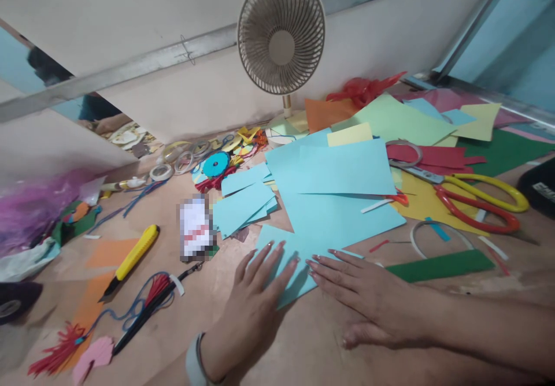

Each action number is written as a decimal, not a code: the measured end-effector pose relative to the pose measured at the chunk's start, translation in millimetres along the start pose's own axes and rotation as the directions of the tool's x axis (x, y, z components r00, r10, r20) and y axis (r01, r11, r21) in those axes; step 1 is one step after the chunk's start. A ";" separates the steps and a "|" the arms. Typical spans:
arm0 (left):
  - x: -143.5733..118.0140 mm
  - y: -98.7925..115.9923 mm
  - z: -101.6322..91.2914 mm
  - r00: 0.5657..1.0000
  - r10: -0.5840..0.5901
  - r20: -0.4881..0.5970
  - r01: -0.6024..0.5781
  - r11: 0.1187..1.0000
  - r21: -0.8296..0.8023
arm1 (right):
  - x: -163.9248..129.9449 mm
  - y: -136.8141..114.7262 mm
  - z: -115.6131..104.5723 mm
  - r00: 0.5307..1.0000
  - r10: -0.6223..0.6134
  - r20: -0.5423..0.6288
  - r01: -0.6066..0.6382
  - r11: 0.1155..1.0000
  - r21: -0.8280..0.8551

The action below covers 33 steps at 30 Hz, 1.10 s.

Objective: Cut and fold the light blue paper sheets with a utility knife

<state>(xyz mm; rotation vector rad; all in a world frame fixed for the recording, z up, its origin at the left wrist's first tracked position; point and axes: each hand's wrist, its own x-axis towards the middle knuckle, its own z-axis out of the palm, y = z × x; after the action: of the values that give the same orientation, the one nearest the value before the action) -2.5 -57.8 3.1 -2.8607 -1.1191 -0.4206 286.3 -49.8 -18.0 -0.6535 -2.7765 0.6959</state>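
In the head view, both hands are down on the wooden table [310,348], over its near part. The left hand [255,302] has its fingers spread out, with the tips lying on a small light blue paper [301,283]. It is not pinching anything. A grey band [193,363] goes around that wrist. The right hand [368,296] lies flat, palm down, with its fingers close together and its thumb out to the side. Its fingertips touch the right side of the same paper, and it is not gripping anything either.

The small blue paper sits near the middle of the table, in front of some big blue sheets [347,166]. A little pile of blue pieces [243,210] is just to the left of those.

Toward the table's left edge there is a yellow cutter [137,253], and a black pen [147,314] lies nearer to us. Toward the right edge are big scissors [518,201] with a red loop and a yellow loop. A green strip [442,266] lies near the right hand. At the back edge, by the wall, stands a round fan [281,33].
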 end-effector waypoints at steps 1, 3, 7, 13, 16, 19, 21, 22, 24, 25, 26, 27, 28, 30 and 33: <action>0.6 -2.0 1.4 0.995 0.081 0.055 -0.082 0.997 0.008 | 0.2 -0.4 -0.4 1.000 0.001 -0.001 -0.001 1.000 0.002; 1.8 -5.2 4.2 0.969 0.189 0.158 -0.190 0.982 -0.007 | 1.1 -1.6 -1.6 1.000 0.008 0.007 -0.007 1.000 -0.011; 2.7 -6.3 6.6 0.942 0.234 0.241 -0.240 0.971 -0.005 | 1.1 -3.9 -4.0 0.999 0.019 0.026 -0.017 0.997 -0.071; 4.8 4.7 -1.2 0.943 0.191 0.272 -0.220 0.972 0.083 | -17.1 3.2 -2.2 0.997 -0.007 -0.083 -0.010 0.980 -0.200; 7.9 11.3 -5.0 0.944 0.156 0.291 -0.195 0.974 0.113 | -27.8 7.8 -2.1 0.993 -0.014 -0.120 -0.018 0.965 -0.260; 11.8 14.8 -7.3 0.945 0.140 0.297 -0.186 0.974 0.132 | -34.0 9.2 -2.8 0.987 -0.011 -0.163 -0.040 0.951 -0.307; 13.0 14.8 -8.9 0.943 0.157 0.295 -0.206 0.968 0.145 | -36.1 8.9 -3.3 0.984 -0.006 -0.176 -0.055 0.939 -0.341; 12.6 14.3 -9.8 0.943 0.161 0.292 -0.213 0.965 0.154 | -36.8 8.6 -3.5 0.984 -0.004 -0.177 -0.059 0.934 -0.351; 9.0 12.6 -12.0 0.941 0.164 0.296 -0.222 0.959 0.174 | -37.8 8.3 -3.7 0.984 0.000 -0.176 -0.063 0.933 -0.355; 5.6 11.6 -13.2 0.942 0.161 0.295 -0.222 0.956 0.189 | -38.1 8.2 -3.8 0.984 0.002 -0.176 -0.064 0.935 -0.349; 1.3 10.5 -14.6 0.944 0.158 0.291 -0.223 0.953 0.206 | -38.2 8.3 -3.7 0.984 0.004 -0.177 -0.065 0.937 -0.342; -3.6 9.6 -16.0 0.945 0.157 0.287 -0.225 0.948 0.223 | -38.2 8.5 -3.6 0.984 0.004 -0.179 -0.065 0.939 -0.337; -9.0 8.8 -17.6 0.947 0.153 0.283 -0.224 0.944 0.242 | -38.1 8.8 -3.5 0.984 0.004 -0.181 -0.066 0.940 -0.335; -20.0 7.9 -21.1 0.953 0.128 0.276 -0.206 0.939 0.276 | -38.0 9.6 -3.4 0.983 0.001 -0.183 -0.064 0.939 -0.338; -34.5 8.3 -27.0 0.959 0.085 0.269 -0.170 0.937 0.307 | -40.2 11.1 -4.1 0.984 0.000 -0.179 -0.067 0.927 -0.370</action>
<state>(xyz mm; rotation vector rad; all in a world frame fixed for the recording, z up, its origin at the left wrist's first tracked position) -27.5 -90.3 20.4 -2.7147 -0.9177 0.1330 327.0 -58.1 -23.4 -0.7903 -2.7545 0.0968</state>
